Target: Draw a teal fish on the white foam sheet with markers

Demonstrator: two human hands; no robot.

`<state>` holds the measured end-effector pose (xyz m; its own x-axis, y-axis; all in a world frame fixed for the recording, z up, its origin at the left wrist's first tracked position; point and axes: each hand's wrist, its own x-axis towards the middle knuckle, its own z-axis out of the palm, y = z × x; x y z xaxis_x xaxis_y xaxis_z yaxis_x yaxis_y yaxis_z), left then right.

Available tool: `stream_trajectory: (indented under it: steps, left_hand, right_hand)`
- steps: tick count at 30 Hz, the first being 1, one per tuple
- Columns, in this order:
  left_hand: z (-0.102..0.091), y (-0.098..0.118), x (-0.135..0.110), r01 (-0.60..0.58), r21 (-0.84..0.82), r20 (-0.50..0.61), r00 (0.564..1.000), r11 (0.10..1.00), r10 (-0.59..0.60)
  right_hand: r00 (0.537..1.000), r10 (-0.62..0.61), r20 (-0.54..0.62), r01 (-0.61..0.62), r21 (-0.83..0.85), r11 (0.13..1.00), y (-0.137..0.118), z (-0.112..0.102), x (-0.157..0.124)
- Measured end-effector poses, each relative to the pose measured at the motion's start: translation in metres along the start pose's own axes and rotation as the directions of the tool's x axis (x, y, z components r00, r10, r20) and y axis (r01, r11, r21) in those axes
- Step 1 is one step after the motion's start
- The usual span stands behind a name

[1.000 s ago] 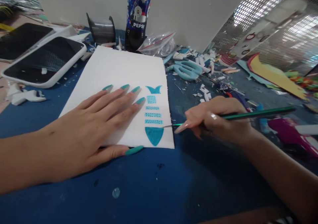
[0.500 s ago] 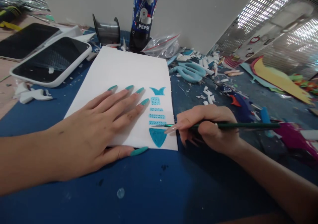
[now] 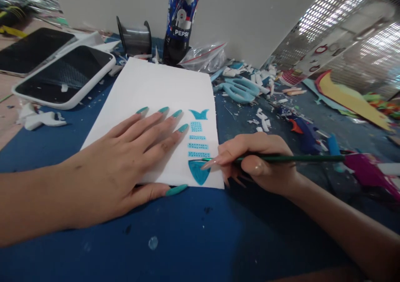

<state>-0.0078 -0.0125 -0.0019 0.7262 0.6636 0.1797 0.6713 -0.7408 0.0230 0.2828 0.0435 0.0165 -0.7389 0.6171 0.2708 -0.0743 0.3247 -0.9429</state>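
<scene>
My left hand (image 3: 125,165) lies flat on a white sheet (image 3: 168,86), its fingers spread and its thumb along the near edge. Between the fingers and thumb of my right hand (image 3: 256,157) is a thin dark green paintbrush (image 3: 290,159), held nearly level. The brush tip touches or hovers over the top of a blue rounded triangle (image 3: 199,174) on the sheet; I cannot tell which. Above that shape run several blue dotted bands (image 3: 198,154), a dotted square (image 3: 196,127) and a blue tail shape (image 3: 199,114).
Light blue scissors (image 3: 239,90) and white scraps (image 3: 264,121) lie right of the sheet. Behind it stand a Pepsi bottle (image 3: 181,27) and a spool (image 3: 134,36). A phone in a white case (image 3: 65,77) is at the left. Magenta material (image 3: 368,173) lies far right.
My right hand and the paintbrush have shifted slightly left, bringing the tip over the triangle's top edge. My left hand stays on the sheet.
</scene>
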Motion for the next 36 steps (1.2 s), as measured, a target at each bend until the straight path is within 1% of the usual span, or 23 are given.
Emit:
stream_trajectory:
  steps: [2, 6, 8, 11, 15, 18, 20, 24, 28, 30, 33, 36]
  left_hand:
    - [0.0, 0.0, 0.0, 0.002, 0.001, 0.001, 1.0, 1.0, -0.002]
    - [0.0, 0.0, -0.001, 0.005, -0.005, 0.002, 1.0, 1.0, -0.005]
    - [0.0, 0.0, -0.001, 0.005, -0.008, 0.007, 1.0, 1.0, -0.005]
    - [0.0, -0.001, 0.0, -0.003, -0.006, 0.006, 1.0, 1.0, 0.003]
    - [0.0, -0.002, -0.001, -0.003, 0.008, 0.006, 1.0, 1.0, 0.003]
    - [0.001, -0.003, -0.001, -0.013, 0.012, -0.002, 1.0, 1.0, 0.013]
    - [0.001, -0.003, -0.001, -0.016, 0.02, -0.003, 1.0, 1.0, 0.016]
    - [-0.001, -0.003, -0.001, -0.012, 0.015, 0.003, 1.0, 1.0, 0.012]
    - [-0.001, -0.003, 0.0, -0.004, 0.03, 0.02, 1.0, 1.0, 0.004]
    - [-0.001, -0.003, 0.0, -0.001, 0.032, 0.031, 1.0, 0.999, 0.0]
    - [-0.001, -0.003, 0.0, 0.006, 0.021, 0.033, 0.999, 1.0, -0.007]
    - [-0.001, -0.003, -0.001, 0.007, 0.006, 0.018, 1.0, 1.0, -0.007]
  right_hand:
    - [1.0, 0.009, 0.006, -0.009, 0.032, 0.999, 0.002, 0.0, 0.001]
    - [0.998, 0.065, 0.004, -0.065, 0.062, 0.996, 0.004, 0.001, 0.003]
    - [0.997, 0.071, 0.002, -0.071, 0.081, 0.994, 0.005, 0.0, 0.004]
    - [0.997, 0.065, 0.039, -0.068, 0.084, 0.994, 0.006, -0.002, 0.006]
    - [0.995, 0.042, 0.089, -0.042, -0.009, 0.999, 0.004, -0.006, 0.007]
    - [0.993, 0.048, 0.112, -0.036, -0.113, 0.993, 0.0, -0.009, 0.006]
    - [0.991, 0.056, 0.123, -0.037, -0.149, 0.988, -0.002, -0.01, 0.006]
    - [0.991, 0.068, 0.112, -0.048, -0.17, 0.984, -0.003, -0.013, 0.004]
    - [0.993, 0.008, 0.117, 0.012, -0.167, 0.986, -0.005, -0.018, 0.001]
    - [0.994, 0.029, 0.104, -0.006, -0.221, 0.975, -0.007, -0.022, -0.002]
    - [0.992, 0.094, 0.078, -0.067, -0.297, 0.953, -0.012, -0.026, -0.005]
    - [0.993, 0.079, 0.084, -0.048, -0.325, 0.945, -0.015, -0.027, -0.007]
